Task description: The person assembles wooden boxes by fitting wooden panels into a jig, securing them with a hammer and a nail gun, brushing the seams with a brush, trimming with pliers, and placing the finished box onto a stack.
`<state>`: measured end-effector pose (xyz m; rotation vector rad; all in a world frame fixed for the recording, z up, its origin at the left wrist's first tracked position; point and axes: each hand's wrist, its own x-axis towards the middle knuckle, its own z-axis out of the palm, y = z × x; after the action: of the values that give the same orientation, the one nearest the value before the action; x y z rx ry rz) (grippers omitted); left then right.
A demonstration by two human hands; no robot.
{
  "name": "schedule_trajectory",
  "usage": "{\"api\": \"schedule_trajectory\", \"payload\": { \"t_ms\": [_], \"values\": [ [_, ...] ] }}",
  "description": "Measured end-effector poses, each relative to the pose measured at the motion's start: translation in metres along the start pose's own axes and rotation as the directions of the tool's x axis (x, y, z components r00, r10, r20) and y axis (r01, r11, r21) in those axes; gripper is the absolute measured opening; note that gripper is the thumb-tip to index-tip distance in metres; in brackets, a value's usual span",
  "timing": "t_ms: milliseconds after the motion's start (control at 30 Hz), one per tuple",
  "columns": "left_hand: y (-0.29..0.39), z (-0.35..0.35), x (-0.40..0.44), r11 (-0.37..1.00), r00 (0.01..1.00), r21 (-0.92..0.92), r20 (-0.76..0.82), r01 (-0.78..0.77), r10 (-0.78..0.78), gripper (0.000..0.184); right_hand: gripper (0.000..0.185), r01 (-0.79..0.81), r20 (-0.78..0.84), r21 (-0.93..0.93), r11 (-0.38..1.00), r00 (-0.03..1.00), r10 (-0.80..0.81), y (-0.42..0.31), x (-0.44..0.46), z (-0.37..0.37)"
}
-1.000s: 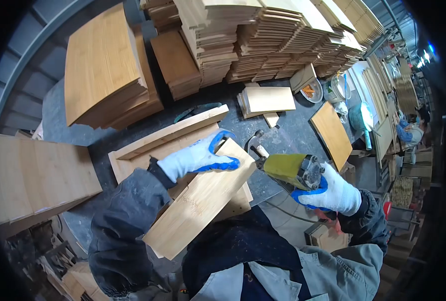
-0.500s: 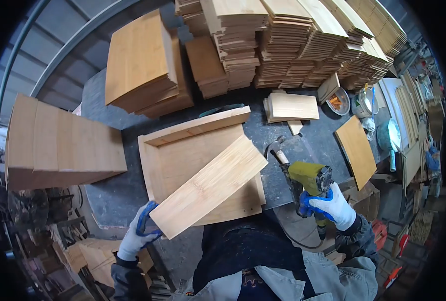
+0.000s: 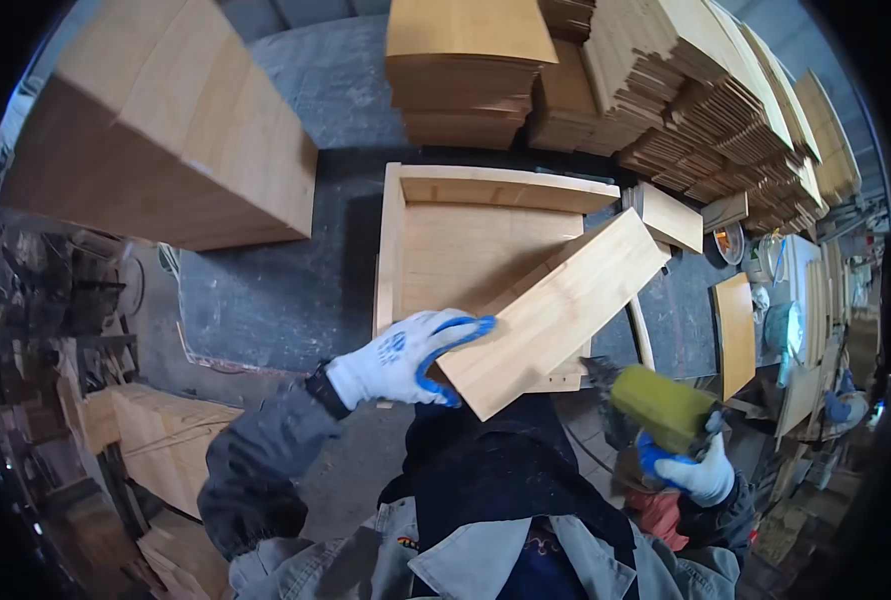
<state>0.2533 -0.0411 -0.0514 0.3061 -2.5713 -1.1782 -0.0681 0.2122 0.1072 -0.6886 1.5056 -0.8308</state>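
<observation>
The board [image 3: 565, 310] lies between your left hand [image 3: 395, 358], clasping its near corner, and right hand [image 3: 703, 472], gripping the power tool [image 3: 660, 405].

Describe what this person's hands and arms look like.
The left hand and right hand wear white gloves with blue coating over the fingers; dark printing marks the left glove's back. A black cuff rings the left wrist, below a dark, creased sleeve.

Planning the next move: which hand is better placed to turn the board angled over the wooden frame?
Probably the left: the left hand is at the near end of the board, while the right hand holds the yellow power tool.
</observation>
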Motion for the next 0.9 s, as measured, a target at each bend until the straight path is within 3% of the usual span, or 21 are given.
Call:
{"api": "schedule_trajectory", "payload": {
  "t_ms": [100, 233, 267, 367, 467, 633, 900],
  "values": [
    [-0.01, -0.007, 0.012, 0.967, 0.968, -0.247, 0.252, 0.059, 0.005, 0.099, 0.065, -0.025, -0.002, -0.092, 0.995, 1.0, 0.025, -0.022, 0.006, 0.049],
    [-0.02, -0.01, 0.018, 0.879, 0.939, -0.445, 0.342, 0.169, -0.007, 0.094, 0.063, -0.06, 0.07, -0.197, 0.979, 0.995, 0.075, -0.04, 0.031, 0.091],
    [-0.025, -0.006, 0.018, 0.872, 0.942, -0.46, 0.335, 0.167, -0.004, 0.094, 0.062, -0.07, 0.088, -0.217, 0.974, 0.992, 0.091, -0.043, 0.036, 0.1],
    [-0.041, 0.009, 0.02, 0.831, 0.972, -0.554, 0.158, -0.06, 0.175, 0.098, 0.061, -0.105, 0.109, -0.266, 0.958, 0.984, 0.139, -0.052, 0.046, 0.12],
    [-0.048, 0.015, 0.021, 0.809, 0.967, -0.582, 0.15, -0.082, 0.206, 0.098, 0.062, -0.182, 0.042, -0.177, 0.967, 0.981, 0.192, -0.059, 0.053, 0.133],
    [-0.049, 0.014, 0.022, 0.813, 0.951, -0.582, 0.244, -0.013, 0.19, 0.091, 0.062, -0.15, 0.044, -0.212, 0.966, 0.986, 0.163, -0.061, 0.06, 0.141],
    [-0.054, 0.019, 0.024, 0.813, 0.951, -0.58, 0.223, -0.048, 0.215, 0.092, 0.065, -0.158, 0.048, -0.295, 0.942, 0.982, 0.18, -0.065, 0.061, 0.139]
  ]
}}
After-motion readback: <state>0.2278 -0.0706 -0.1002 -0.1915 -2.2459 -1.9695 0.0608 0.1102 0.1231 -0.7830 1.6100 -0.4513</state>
